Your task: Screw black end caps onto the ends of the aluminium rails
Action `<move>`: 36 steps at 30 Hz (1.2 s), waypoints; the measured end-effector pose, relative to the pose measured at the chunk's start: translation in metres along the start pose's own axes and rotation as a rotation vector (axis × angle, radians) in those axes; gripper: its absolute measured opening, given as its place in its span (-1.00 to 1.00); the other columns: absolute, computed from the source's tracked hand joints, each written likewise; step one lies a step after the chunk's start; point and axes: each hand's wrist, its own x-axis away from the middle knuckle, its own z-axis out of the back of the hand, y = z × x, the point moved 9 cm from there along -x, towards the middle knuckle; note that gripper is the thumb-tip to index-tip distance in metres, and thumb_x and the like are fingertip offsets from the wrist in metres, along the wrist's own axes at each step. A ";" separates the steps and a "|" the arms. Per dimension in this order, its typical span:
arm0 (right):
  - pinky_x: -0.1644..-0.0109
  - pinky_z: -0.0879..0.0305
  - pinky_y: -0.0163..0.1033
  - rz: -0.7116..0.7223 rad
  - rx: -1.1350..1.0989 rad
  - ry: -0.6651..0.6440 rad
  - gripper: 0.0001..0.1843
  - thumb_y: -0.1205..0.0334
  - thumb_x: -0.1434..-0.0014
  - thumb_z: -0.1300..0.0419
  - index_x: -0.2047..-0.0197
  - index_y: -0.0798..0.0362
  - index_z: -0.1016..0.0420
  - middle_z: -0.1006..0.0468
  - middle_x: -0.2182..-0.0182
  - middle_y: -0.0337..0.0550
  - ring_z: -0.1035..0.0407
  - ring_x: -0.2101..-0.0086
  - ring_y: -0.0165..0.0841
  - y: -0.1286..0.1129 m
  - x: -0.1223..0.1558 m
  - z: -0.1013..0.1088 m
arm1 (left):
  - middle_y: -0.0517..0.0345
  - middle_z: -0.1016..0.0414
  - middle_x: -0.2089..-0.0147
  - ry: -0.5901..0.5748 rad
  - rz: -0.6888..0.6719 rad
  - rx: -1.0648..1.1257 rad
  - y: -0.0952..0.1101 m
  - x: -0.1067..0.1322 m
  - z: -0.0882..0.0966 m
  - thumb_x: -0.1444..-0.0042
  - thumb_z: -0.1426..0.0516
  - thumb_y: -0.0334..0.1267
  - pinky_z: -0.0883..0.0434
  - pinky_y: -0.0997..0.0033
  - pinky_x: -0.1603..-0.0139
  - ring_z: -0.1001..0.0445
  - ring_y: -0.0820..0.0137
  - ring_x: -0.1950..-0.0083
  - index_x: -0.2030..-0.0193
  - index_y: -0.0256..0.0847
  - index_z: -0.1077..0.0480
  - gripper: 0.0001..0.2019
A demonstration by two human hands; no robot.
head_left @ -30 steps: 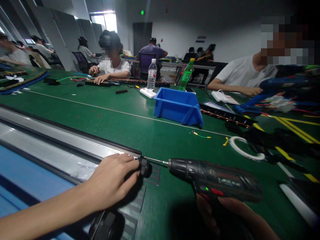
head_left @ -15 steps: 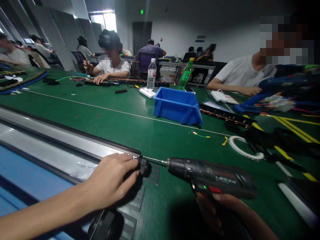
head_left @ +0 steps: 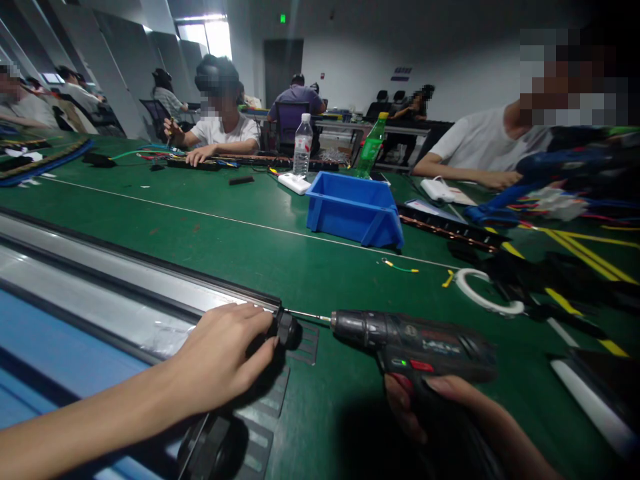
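My right hand [head_left: 465, 407] is wrapped around the handle of a black cordless drill [head_left: 415, 340], its forefinger at the red trigger. From the chuck a long thin bit [head_left: 310, 315] points left, its tip meeting the end of a long metal housing [head_left: 150, 283]. Over that same end lies my left hand [head_left: 233, 343], fingers curled around the black end piece [head_left: 275, 308] beside a round black fitting [head_left: 289, 331]. Lower down, a second black fitting [head_left: 215, 443] sticks out of the housing's end. What the left fingertips grip underneath is partly hidden.
Flat slotted grey plates [head_left: 305, 347] lie under the housing's end. Beyond are a blue bin [head_left: 350, 210], a water bottle [head_left: 302, 147], a green bottle [head_left: 371, 147] and a white ring [head_left: 487, 293]. Co-workers [head_left: 225, 130] sit across the green table [head_left: 225, 247], another [head_left: 487, 147] at right.
The drill's rear end has swung slightly left, with my right hand shifting along. My left hand stays at the housing's end, and the bit remains against it.
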 end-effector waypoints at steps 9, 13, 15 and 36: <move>0.39 -0.20 -0.36 -0.011 -0.240 -0.039 -0.56 -0.11 -0.06 -0.31 0.33 0.18 -0.51 -0.30 0.49 -0.17 -0.18 0.50 -0.42 -0.005 0.002 0.006 | 0.13 -0.43 0.30 -0.004 0.005 -0.004 0.001 0.000 0.000 -0.26 -0.05 -0.28 -0.24 0.27 0.20 -0.40 0.26 0.25 0.29 -0.17 -0.34 -0.90; 0.39 -0.20 -0.34 0.008 -0.300 -0.007 -0.60 -0.08 -0.06 -0.28 0.34 0.16 -0.49 -0.27 0.49 -0.19 -0.14 0.50 -0.41 -0.007 0.004 0.008 | 0.12 -0.45 0.31 0.011 0.007 -0.019 0.000 0.001 0.001 -0.25 -0.05 -0.28 -0.24 0.29 0.23 -0.40 0.27 0.27 0.30 -0.17 -0.34 -0.89; 0.38 -0.22 -0.34 0.012 -0.316 0.006 -0.61 -0.06 -0.06 -0.28 0.33 0.15 -0.47 -0.27 0.48 -0.19 -0.15 0.49 -0.41 -0.007 0.004 0.007 | 0.11 -0.46 0.29 0.018 0.006 -0.023 0.000 0.001 0.000 -0.27 -0.04 -0.28 -0.24 0.29 0.23 -0.41 0.26 0.26 0.29 -0.17 -0.34 -0.88; -0.23 -0.46 -0.23 0.381 -0.532 0.522 -0.64 0.26 -0.32 -0.14 -0.15 0.07 -0.51 -0.50 -0.24 -0.15 -0.38 -0.22 -0.36 -0.005 0.027 0.027 | -0.05 -0.54 0.11 -0.063 -0.009 -0.085 -0.007 0.005 -0.010 -0.39 0.07 -0.08 -0.37 0.09 0.08 -0.50 0.11 0.09 0.11 -0.21 -0.39 -0.69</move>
